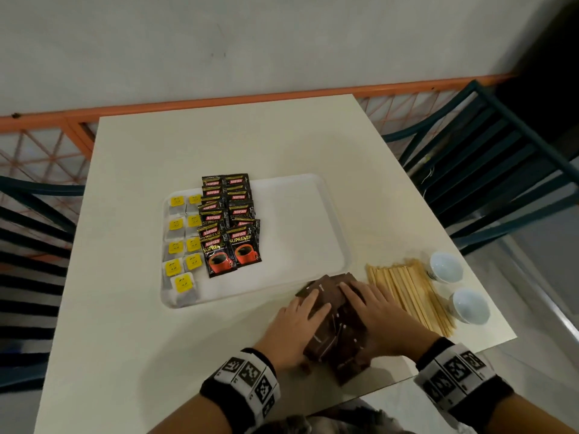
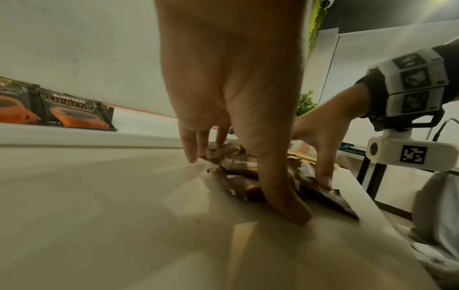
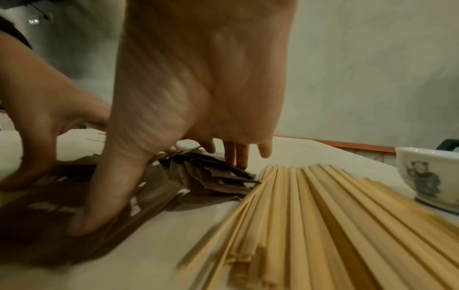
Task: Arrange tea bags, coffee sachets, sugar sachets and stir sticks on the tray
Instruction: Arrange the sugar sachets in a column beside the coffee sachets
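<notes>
A pile of brown sugar sachets [image 1: 329, 288] lies on the table just in front of the white tray [image 1: 297, 220]. My left hand [image 1: 308, 308] and right hand [image 1: 365, 303] both rest on the pile, fingers straight and spread, thumbs at its near edge. On the tray, tea bags [image 1: 183, 242] with yellow tags fill the left side and black coffee sachets [image 1: 230, 227] lie in two overlapping columns beside them. Wooden stir sticks [image 1: 407, 296] lie on the table right of my right hand. The wrist views show the left hand's fingers [image 2: 193, 153] and the right hand's fingers [image 3: 238, 159] pressing on the sachets [image 3: 211, 176].
Two white cups [image 1: 445, 267] [image 1: 469, 305] stand at the table's right edge beyond the sticks. The tray's right half is bare. Dark slatted chairs [image 1: 488, 170] flank the table, and an orange railing [image 1: 219, 100] runs behind it.
</notes>
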A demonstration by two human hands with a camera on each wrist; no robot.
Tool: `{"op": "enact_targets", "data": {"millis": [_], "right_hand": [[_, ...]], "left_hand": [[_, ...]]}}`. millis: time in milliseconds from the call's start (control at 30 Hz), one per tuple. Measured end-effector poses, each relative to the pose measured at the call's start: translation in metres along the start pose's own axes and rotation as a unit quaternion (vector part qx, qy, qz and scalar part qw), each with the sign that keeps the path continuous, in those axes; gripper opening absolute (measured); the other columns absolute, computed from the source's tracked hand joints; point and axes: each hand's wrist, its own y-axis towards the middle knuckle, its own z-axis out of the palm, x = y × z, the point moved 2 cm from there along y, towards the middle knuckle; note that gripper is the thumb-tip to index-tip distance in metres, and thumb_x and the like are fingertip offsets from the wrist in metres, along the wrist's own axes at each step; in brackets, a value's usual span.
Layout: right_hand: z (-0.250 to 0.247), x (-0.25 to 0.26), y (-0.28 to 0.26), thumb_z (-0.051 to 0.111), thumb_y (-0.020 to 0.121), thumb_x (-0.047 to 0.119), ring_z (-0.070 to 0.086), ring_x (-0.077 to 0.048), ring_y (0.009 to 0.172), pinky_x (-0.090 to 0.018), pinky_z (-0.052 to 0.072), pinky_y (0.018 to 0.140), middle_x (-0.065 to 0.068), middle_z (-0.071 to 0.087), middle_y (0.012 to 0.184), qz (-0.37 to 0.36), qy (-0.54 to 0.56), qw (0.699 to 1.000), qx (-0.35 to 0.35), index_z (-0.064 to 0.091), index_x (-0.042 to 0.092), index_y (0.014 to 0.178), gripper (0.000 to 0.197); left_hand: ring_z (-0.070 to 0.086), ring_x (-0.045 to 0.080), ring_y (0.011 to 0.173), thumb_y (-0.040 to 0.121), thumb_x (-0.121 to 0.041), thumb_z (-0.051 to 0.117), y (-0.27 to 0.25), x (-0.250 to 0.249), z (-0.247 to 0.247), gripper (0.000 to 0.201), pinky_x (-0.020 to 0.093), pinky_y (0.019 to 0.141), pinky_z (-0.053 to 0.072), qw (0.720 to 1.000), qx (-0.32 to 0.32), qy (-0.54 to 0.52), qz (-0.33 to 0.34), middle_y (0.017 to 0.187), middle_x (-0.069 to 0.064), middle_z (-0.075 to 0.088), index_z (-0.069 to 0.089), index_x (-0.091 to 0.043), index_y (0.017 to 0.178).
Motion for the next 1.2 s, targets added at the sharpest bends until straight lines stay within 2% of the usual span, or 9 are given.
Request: {"op": "enact_targets", "data": {"millis": [167, 300, 400, 467, 633, 800, 900, 1067, 1200], "right_hand": [[-0.005, 0.0, 0.003, 0.065, 0.071, 0.055, 0.018, -0.022, 0.136, -0.035, 0.018, 0.116, -0.005, 0.016, 0.148, -0.036, 0.087, 0.996, -0.003, 0.009, 0.02, 0.146, 0.1], [-0.006, 0.003, 0.007, 0.066, 0.071, 0.051, 0.009, -0.026, 0.141, -0.041, 0.016, 0.116, -0.006, 0.005, 0.154, -0.059, 0.106, 0.993, 0.005, 0.017, 0.023, 0.143, 0.091], [-0.004, 0.006, 0.012, 0.066, 0.071, 0.052, 0.012, -0.025, 0.14, -0.045, 0.014, 0.116, -0.004, 0.013, 0.152, -0.081, 0.087, 0.993, 0.007, 0.019, 0.025, 0.142, 0.089], [-0.002, 0.006, 0.014, 0.065, 0.072, 0.052, 0.019, -0.023, 0.136, -0.045, 0.017, 0.114, -0.001, 0.021, 0.147, -0.094, 0.08, 0.992, 0.006, 0.022, 0.027, 0.14, 0.084], [0.0, 0.002, 0.017, 0.065, 0.073, 0.05, 0.029, -0.019, 0.124, -0.039, 0.021, 0.108, 0.001, 0.03, 0.135, -0.117, 0.103, 0.988, 0.011, 0.03, 0.03, 0.131, 0.071], [-0.004, 0.002, 0.024, 0.068, 0.073, 0.046, 0.032, -0.017, 0.12, -0.037, 0.025, 0.108, 0.0, 0.034, 0.132, -0.126, 0.147, 0.981, 0.032, 0.028, 0.026, 0.133, 0.075], [-0.006, 0.003, 0.029, 0.066, 0.076, 0.046, 0.032, -0.019, 0.12, -0.036, 0.025, 0.107, -0.002, 0.034, 0.132, -0.131, 0.133, 0.981, 0.046, 0.027, 0.022, 0.138, 0.077], [-0.01, 0.005, 0.035, 0.061, 0.079, 0.048, 0.035, -0.019, 0.112, -0.035, 0.031, 0.101, -0.003, 0.036, 0.123, -0.175, 0.083, 0.981, 0.03, 0.039, 0.019, 0.124, 0.058], [-0.015, 0.009, 0.035, 0.054, 0.086, 0.04, 0.039, -0.017, 0.107, -0.033, 0.032, 0.098, 0.0, 0.043, 0.115, -0.2, 0.09, 0.976, 0.013, 0.043, 0.019, 0.114, 0.036]], "left_hand": [[0.027, 0.028, 0.134, 0.091, -0.026, 0.05, -0.002, 0.004, -0.004, 0.062, 0.037, 0.111, 0.028, 0.999, -0.038, -0.035, -0.009, 0.155, 0.006, 0.016, 0.021, -0.024, 0.146], [0.035, 0.025, 0.128, 0.091, -0.029, 0.05, -0.011, 0.003, 0.001, 0.067, 0.033, 0.107, 0.028, 0.997, -0.06, -0.021, -0.039, 0.151, 0.004, 0.025, 0.016, -0.02, 0.148], [0.062, 0.023, 0.097, 0.061, -0.041, 0.079, -0.013, 0.003, 0.009, 0.086, 0.029, 0.084, 0.052, 0.994, -0.094, -0.011, -0.05, 0.124, 0.008, 0.057, 0.045, -0.012, 0.134], [0.067, 0.019, 0.084, 0.038, -0.047, 0.086, -0.012, 0.002, 0.016, 0.09, 0.028, 0.071, 0.057, 0.991, -0.123, -0.008, -0.059, 0.11, 0.005, 0.065, 0.058, -0.016, 0.118], [0.063, 0.027, 0.109, 0.031, -0.064, 0.08, -0.007, 0.0, 0.032, 0.097, 0.039, 0.084, 0.052, 0.988, -0.11, -0.016, -0.107, 0.125, 0.009, 0.062, 0.052, -0.019, 0.113], [0.043, 0.024, 0.125, 0.066, -0.045, 0.07, -0.014, 0.002, 0.038, 0.085, 0.05, 0.098, 0.044, 0.98, -0.144, -0.092, -0.1, 0.134, 0.009, 0.049, 0.025, -0.021, 0.134], [0.029, 0.024, 0.129, 0.082, -0.036, 0.058, -0.012, -0.003, 0.037, 0.082, 0.041, 0.109, 0.024, 0.979, -0.122, -0.1, -0.131, 0.142, 0.007, 0.029, 0.007, -0.025, 0.144], [0.041, 0.02, 0.113, 0.081, -0.027, 0.062, -0.012, -0.006, 0.031, 0.068, 0.03, 0.103, 0.035, 0.962, -0.149, -0.186, -0.134, 0.129, 0.005, 0.031, 0.027, -0.019, 0.139], [0.048, 0.008, 0.084, 0.077, -0.022, 0.066, -0.017, -0.005, 0.025, 0.057, 0.005, 0.074, 0.04, 0.937, -0.178, -0.269, -0.136, 0.117, 0.0, 0.031, 0.039, -0.017, 0.127]]}}
